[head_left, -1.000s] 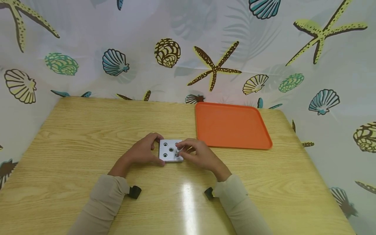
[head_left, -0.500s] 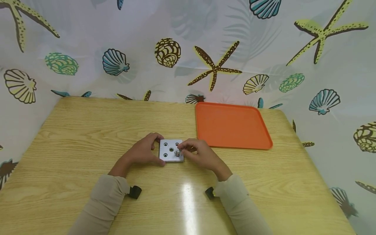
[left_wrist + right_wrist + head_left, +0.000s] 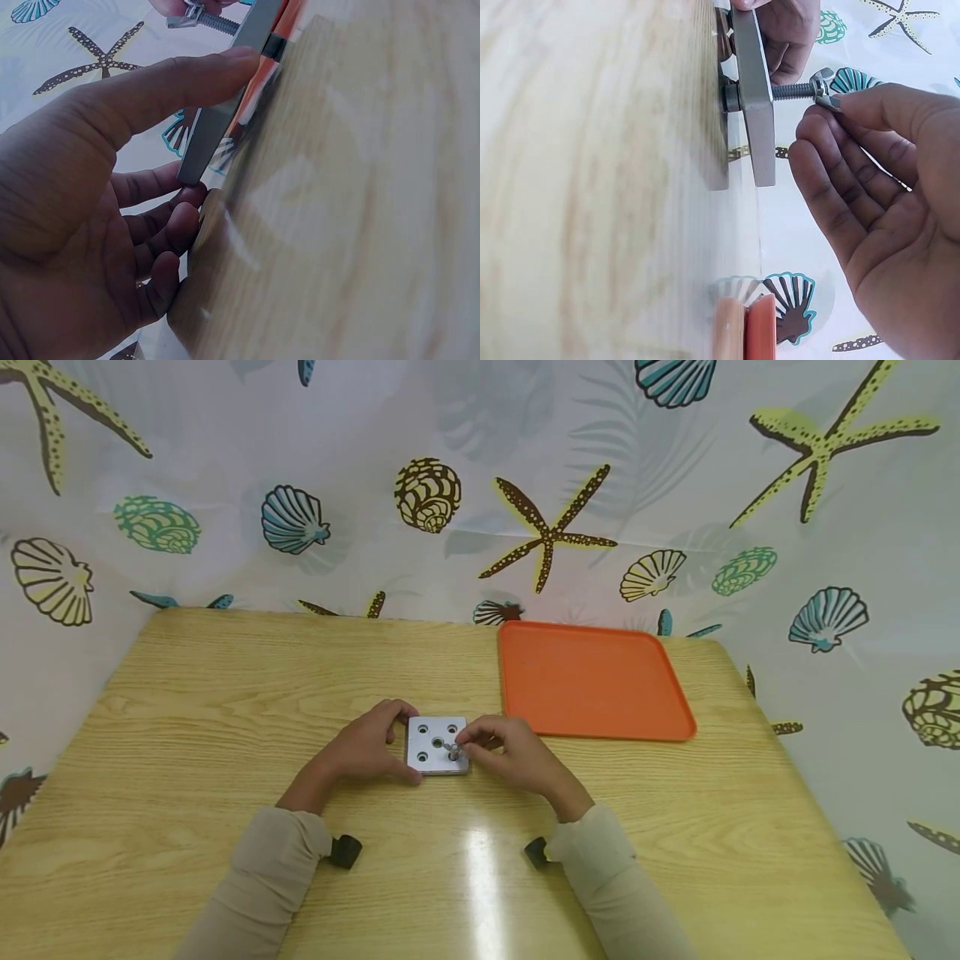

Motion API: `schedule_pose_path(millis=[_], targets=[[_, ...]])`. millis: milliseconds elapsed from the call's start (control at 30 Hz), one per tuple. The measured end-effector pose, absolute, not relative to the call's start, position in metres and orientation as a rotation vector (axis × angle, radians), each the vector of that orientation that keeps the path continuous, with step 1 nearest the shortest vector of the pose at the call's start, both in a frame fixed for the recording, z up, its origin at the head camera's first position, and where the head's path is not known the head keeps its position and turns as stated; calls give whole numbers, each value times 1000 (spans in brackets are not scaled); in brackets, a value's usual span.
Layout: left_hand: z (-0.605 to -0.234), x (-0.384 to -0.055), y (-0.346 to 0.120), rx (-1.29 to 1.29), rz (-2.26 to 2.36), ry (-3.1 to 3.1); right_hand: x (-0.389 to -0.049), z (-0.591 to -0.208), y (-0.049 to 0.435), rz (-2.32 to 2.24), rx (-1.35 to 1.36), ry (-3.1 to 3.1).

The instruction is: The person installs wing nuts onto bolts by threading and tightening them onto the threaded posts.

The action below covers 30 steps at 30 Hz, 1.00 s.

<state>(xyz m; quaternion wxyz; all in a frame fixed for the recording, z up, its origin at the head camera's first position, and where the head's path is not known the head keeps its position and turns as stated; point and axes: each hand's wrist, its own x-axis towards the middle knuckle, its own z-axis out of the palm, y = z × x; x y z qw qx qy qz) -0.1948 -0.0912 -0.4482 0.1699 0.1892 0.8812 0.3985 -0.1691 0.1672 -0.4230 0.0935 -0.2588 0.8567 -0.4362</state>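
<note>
A square silver metal plate [image 3: 437,733] with several holes lies in front of me. From its near right hole a threaded bolt [image 3: 791,91] stands upright, with a wing nut [image 3: 826,88] at its top end. My right hand [image 3: 508,753] pinches one wing of this nut between thumb and forefinger, the other fingers curled below. My left hand [image 3: 366,750] holds the plate by its left side, thumb on the near edge and fingers at the far corner. In the right wrist view, a dark stub [image 3: 731,97] under the plate lifts it off the table.
An orange tray [image 3: 596,681] lies at the back right of the wood-grain table [image 3: 262,668]. Behind the table hangs a cloth [image 3: 345,435] printed with shells and starfish. Black wrist cameras sit at both sleeves.
The wing nut has turned on the bolt, and the right fingers have shifted slightly to the right around it. The left hand and plate have stayed in place.
</note>
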Motion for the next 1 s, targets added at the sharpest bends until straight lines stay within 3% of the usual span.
schedule_pose_path(millis=[1000], targets=[[-448, -194, -91, 533, 1139, 2500, -168, -424, 165, -1385, -809, 2444]])
